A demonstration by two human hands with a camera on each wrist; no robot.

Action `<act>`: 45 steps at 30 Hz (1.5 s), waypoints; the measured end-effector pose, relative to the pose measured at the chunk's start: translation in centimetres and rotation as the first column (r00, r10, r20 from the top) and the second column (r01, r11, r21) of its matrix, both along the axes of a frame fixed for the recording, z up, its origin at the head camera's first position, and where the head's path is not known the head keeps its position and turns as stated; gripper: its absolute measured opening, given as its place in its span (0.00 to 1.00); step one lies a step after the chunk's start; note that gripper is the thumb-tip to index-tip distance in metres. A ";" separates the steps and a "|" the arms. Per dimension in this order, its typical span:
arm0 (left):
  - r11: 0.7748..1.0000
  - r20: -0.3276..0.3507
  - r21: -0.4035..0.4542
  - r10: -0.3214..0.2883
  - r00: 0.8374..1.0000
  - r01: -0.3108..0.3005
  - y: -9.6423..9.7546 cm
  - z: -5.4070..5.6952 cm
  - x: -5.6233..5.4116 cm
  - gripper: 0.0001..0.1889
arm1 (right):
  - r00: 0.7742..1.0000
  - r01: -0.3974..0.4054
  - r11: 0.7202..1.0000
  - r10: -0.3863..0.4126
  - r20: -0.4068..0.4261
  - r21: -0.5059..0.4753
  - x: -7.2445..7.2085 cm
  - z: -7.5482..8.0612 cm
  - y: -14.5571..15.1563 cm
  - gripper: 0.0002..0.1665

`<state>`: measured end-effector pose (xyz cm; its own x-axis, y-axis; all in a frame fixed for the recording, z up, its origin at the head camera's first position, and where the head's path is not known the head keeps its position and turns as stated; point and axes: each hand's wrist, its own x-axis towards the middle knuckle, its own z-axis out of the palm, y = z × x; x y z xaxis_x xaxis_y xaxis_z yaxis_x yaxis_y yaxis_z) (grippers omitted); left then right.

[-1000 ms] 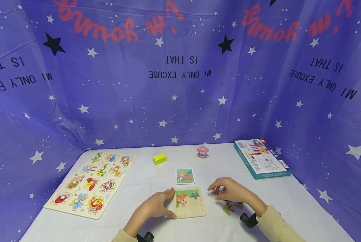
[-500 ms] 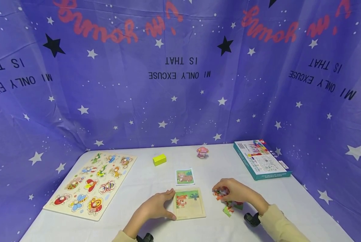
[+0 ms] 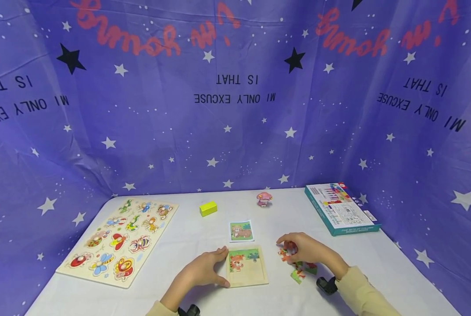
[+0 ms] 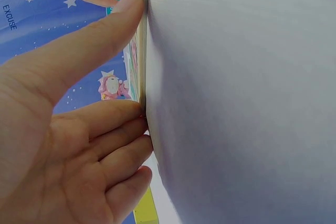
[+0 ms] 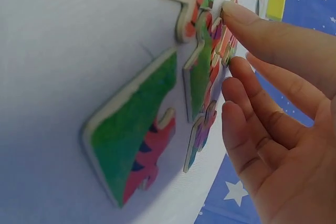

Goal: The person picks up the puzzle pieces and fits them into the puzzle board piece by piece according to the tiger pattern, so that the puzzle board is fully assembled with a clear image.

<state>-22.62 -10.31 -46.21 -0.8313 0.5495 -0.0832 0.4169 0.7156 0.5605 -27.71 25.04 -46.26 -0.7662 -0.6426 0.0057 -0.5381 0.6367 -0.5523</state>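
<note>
My left hand (image 3: 205, 267) spans the left side of a square wooden puzzle tray (image 3: 247, 283), thumb and index fingertips at its edge. Fitted along the tray's top and left are pieces with a tiger's face (image 3: 237, 261) and a blue-green plant (image 3: 253, 254). To the right, my right hand (image 3: 304, 249) reaches low over loose jigsaw pieces (image 3: 297, 275), fingers bent. In the right wrist view its thumb (image 5: 239, 14) overlaps a red-and-white piece (image 5: 227, 40); I cannot tell whether it is pinched. A green piece with red stripes (image 5: 131, 124) lies nearer that camera.
A tiger picture card (image 3: 241, 230) lies behind the tray. Beyond it are a yellow block (image 3: 208, 208) and a pink figurine (image 3: 264, 199). A large insect puzzle board (image 3: 117, 241) is at the left, a teal-and-white box (image 3: 342, 208) at the back right.
My right hand has shifted slightly right over the loose pieces, and more of the red-and-white piece shows at its fingertips. The left hand and the tray stay in place.
</note>
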 end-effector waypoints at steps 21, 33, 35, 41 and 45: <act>1.000 0.011 0.003 -0.002 1.000 0.002 0.0 -0.1 0.0 0.50 | 0.999 0.034 0.999 -0.033 0.027 -0.042 0.3 0.2 0.0 0.24; 1.000 0.006 0.007 -0.008 1.000 0.008 0.0 -0.1 -0.1 0.50 | 0.999 0.042 0.993 -0.042 0.007 -0.107 0.0 -0.4 0.2 0.20; 1.000 0.005 0.007 -0.009 1.000 0.009 0.0 -0.1 -0.1 0.50 | 1.000 0.025 0.992 -0.026 -0.013 -0.124 0.0 -0.4 0.2 0.19; 1.000 0.010 0.002 -0.013 1.000 0.013 0.1 -0.2 -0.2 0.50 | 0.999 0.007 0.988 -0.015 -0.051 -0.152 0.1 -0.3 -0.3 0.14; 1.000 0.004 -0.004 -0.010 1.000 0.010 0.1 -0.2 -0.2 0.50 | 0.999 0.004 0.987 -0.012 -0.051 -0.160 0.3 0.0 -1.4 0.14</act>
<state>-22.85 -10.23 -46.45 -0.8252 0.5578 -0.0888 0.4220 0.7134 0.5595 -27.40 23.68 -46.23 -0.7674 -0.6240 0.1476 -0.5638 0.5469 -0.6189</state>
